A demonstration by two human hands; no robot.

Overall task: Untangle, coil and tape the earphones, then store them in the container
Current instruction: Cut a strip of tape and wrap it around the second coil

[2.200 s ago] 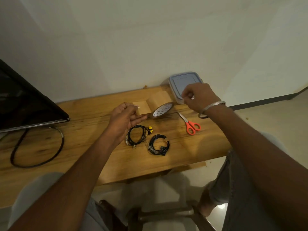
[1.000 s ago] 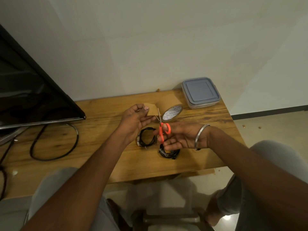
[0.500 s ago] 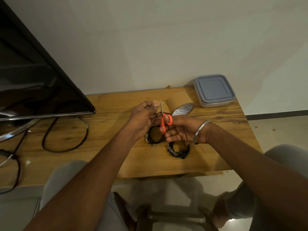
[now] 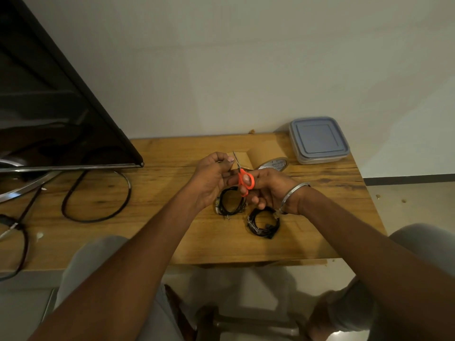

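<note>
Two black coiled earphones lie on the wooden table (image 4: 160, 217): one coil (image 4: 227, 204) partly under my hands, the other coil (image 4: 263, 223) below my right wrist. My left hand (image 4: 211, 178) pinches the pulled-out end of the brown tape strip (image 4: 242, 158), which runs from the tape roll (image 4: 268, 158) behind my hands. My right hand (image 4: 270, 188) grips the orange-handled scissors (image 4: 243, 179), blades pointing up against the strip. The lidded grey plastic container (image 4: 318, 139) stands at the table's back right corner.
A black TV screen (image 4: 49, 119) on a metal stand fills the left side, with a black cable loop (image 4: 96, 195) on the table beneath it. The wall runs right behind the table. My knees and a stool show below the front edge.
My right hand left the container, picked up the scissors from the table and brought them up to the tape strip held by my left hand. The view shifted left.
</note>
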